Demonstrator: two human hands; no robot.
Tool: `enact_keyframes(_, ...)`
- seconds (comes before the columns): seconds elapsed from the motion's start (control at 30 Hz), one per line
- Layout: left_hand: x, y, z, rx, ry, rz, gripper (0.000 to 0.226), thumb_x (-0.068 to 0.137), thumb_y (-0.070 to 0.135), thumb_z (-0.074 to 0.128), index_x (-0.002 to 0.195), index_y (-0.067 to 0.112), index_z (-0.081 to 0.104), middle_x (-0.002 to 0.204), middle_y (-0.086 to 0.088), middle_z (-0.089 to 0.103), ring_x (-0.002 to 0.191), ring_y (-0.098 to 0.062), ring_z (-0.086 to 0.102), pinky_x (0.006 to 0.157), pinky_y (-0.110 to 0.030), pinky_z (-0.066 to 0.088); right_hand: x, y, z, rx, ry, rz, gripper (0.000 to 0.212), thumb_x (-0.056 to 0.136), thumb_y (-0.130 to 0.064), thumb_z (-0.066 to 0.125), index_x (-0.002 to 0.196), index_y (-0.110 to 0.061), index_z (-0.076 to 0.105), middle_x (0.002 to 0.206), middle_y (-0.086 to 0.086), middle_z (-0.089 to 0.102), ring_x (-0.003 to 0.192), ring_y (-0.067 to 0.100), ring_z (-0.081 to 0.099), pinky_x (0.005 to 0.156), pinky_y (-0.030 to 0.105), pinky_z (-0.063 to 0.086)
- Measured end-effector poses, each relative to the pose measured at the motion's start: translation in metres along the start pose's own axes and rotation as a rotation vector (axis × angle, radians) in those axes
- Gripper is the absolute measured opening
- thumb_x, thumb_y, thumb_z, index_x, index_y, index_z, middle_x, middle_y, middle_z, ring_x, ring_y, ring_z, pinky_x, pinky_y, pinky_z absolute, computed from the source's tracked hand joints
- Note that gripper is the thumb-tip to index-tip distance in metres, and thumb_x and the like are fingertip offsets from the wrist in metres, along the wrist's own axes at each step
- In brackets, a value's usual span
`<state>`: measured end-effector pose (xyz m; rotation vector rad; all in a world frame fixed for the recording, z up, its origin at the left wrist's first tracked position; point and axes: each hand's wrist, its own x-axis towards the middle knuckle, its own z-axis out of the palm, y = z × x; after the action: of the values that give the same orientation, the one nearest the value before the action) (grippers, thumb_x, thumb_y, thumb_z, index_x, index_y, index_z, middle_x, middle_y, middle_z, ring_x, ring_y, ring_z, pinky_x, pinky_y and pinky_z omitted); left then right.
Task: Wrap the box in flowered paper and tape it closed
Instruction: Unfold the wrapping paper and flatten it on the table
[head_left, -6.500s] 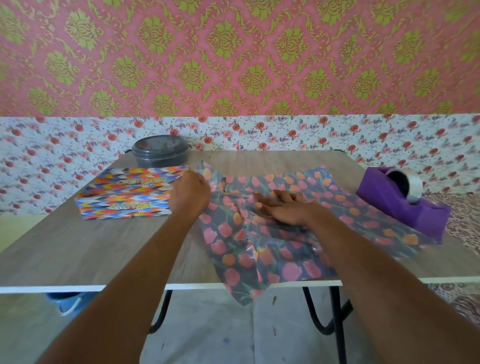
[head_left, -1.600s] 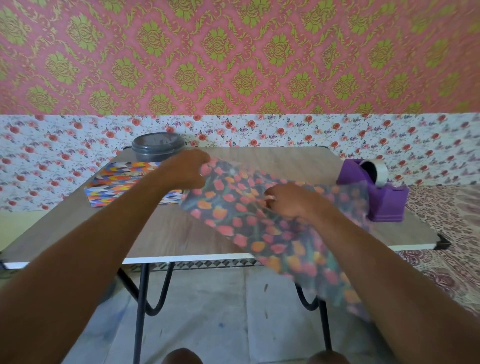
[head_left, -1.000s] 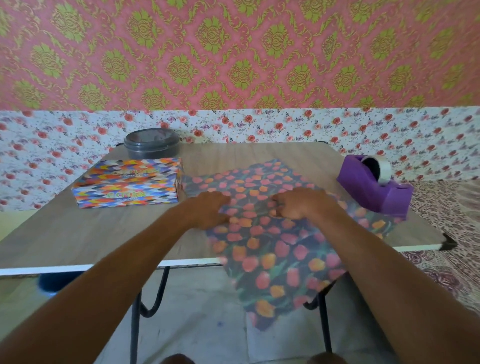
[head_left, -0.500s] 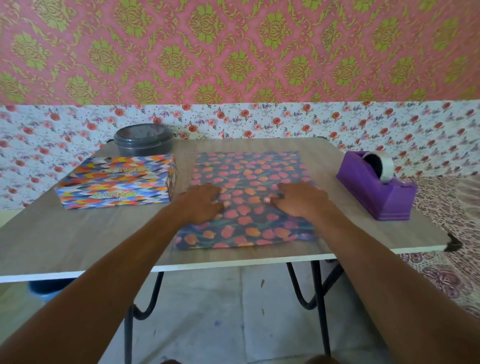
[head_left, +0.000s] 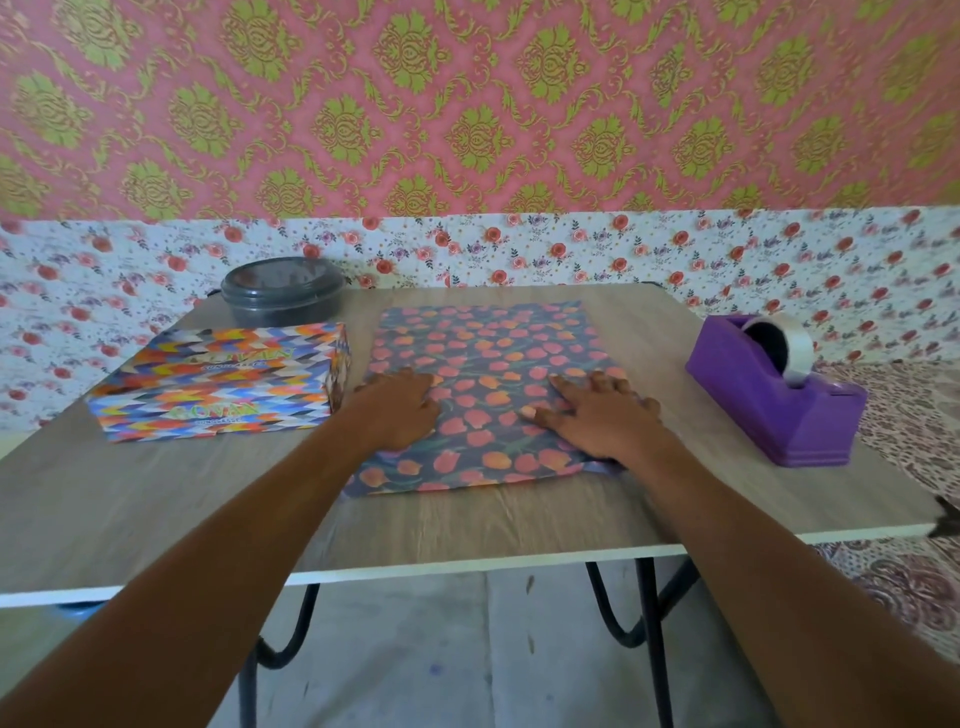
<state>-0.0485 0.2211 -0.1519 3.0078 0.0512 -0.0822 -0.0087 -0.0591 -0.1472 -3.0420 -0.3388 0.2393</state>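
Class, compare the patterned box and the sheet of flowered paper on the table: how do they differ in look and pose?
The box carries a bright zigzag pattern in many colours; the flowered paper shows pink and orange tulips on a dark ground. The box stands raised, with visible sides; the paper lies flat. No hand touches the box, while the left hand and right hand press palm-down on the paper. Both rest on the table, side by side.
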Motion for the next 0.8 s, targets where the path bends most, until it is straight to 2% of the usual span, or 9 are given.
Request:
enact_keyframes(0.2, -0.015, 0.002, -0.005, 0.034, 0.012, 0.032, 0.053, 0.105, 0.045, 0.037, 0.150, 0.017, 0.040, 0.152, -0.012, 0.045, 0.136, -0.032, 0.046, 0.113, -0.044, 0.036, -0.008, -0.003, -0.007, 0.041, -0.050, -0.002, 0.103, 0.070, -0.102, 0.024, 0.158, -0.050, 0.009, 0.172, 0.008, 0.002, 0.157, 0.039, 0.002, 0.118, 0.071, 0.011)
enact_keyframes(0.33, -0.024, -0.002, -0.008, 0.062, -0.004, 0.037, 0.051, 0.105, 0.046, 0.038, 0.146, 0.016, 0.044, 0.150, -0.013, 0.047, 0.134, -0.033, 0.048, 0.111, -0.045, 0.039, -0.021, -0.010, -0.004, 0.044, -0.061, 0.005, 0.101, 0.072, -0.100, 0.022, 0.158, -0.050, 0.007, 0.172, 0.007, -0.001, 0.157, 0.039, 0.000, 0.118, 0.070, 0.010)
enact_keyframes(0.47, -0.037, -0.007, 0.003, 0.050, 0.033, 0.043, 0.054, 0.106, 0.045, 0.031, 0.154, 0.021, 0.033, 0.158, -0.012, 0.034, 0.142, -0.037, 0.037, 0.117, -0.051, 0.030, -0.041, -0.011, 0.014, 0.061, 0.029, -0.010, 0.086, 0.083, -0.092, 0.015, 0.158, -0.051, 0.007, 0.172, 0.004, -0.002, 0.157, 0.038, -0.002, 0.121, 0.065, 0.005)
enact_keyframes(0.57, -0.045, -0.010, 0.014, 0.049, 0.082, 0.063, 0.061, 0.103, 0.048, 0.017, 0.156, 0.020, 0.028, 0.163, -0.013, 0.026, 0.147, -0.035, 0.027, 0.121, -0.050, 0.022, -0.052, -0.002, 0.020, 0.072, 0.118, -0.044, 0.080, 0.088, -0.087, 0.019, 0.159, -0.049, 0.011, 0.172, 0.003, 0.005, 0.157, 0.033, 0.005, 0.121, 0.058, 0.010)
enact_keyframes(0.67, -0.045, -0.012, 0.017, -0.004, 0.103, 0.048, 0.052, 0.108, 0.039, 0.026, 0.156, 0.021, 0.028, 0.164, -0.012, 0.024, 0.149, -0.033, 0.024, 0.121, -0.051, 0.021, -0.055, 0.007, 0.021, 0.059, 0.111, -0.064, 0.081, 0.088, -0.086, 0.022, 0.159, -0.049, 0.012, 0.172, 0.003, 0.007, 0.157, 0.030, 0.005, 0.121, 0.056, 0.012)
enact_keyframes(0.73, -0.044, -0.012, 0.015, -0.011, 0.098, 0.051, 0.051, 0.108, 0.038, 0.027, 0.156, 0.020, 0.030, 0.163, -0.013, 0.027, 0.148, -0.034, 0.026, 0.119, -0.054, 0.023, -0.055, 0.013, 0.019, 0.106, 0.102, -0.129, 0.070, 0.095, -0.078, 0.029, 0.158, -0.049, 0.019, 0.171, 0.003, 0.011, 0.157, 0.030, 0.008, 0.122, 0.056, 0.012)
enact_keyframes(0.8, -0.044, -0.012, 0.014, -0.038, 0.102, 0.054, 0.049, 0.108, 0.037, 0.029, 0.151, 0.016, 0.037, 0.157, -0.015, 0.036, 0.143, -0.035, 0.034, 0.117, -0.054, 0.029, -0.061, 0.020, 0.013, 0.302, 0.152, -0.234, 0.053, 0.101, -0.059, 0.045, 0.151, -0.041, 0.044, 0.166, 0.004, 0.028, 0.154, 0.027, 0.023, 0.122, 0.052, 0.021)
